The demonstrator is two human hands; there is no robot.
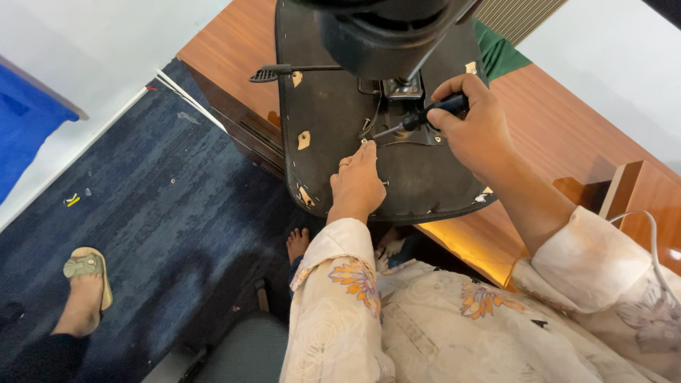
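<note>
An upturned black office chair seat lies on a wooden desk, its underside facing me. My right hand grips a dark-handled screwdriver, whose tip points down-left at a screw by the metal mounting plate. My left hand rests flat on the seat underside, fingertips close to the screwdriver tip. A black lever sticks out to the left of the mechanism. The chair's column and base loom dark at the top.
Blue carpet covers the floor to the left. Another person's foot in a sandal stands at the lower left. My own bare foot shows under the desk edge. A green cloth lies behind the seat. A white cable runs along my right sleeve.
</note>
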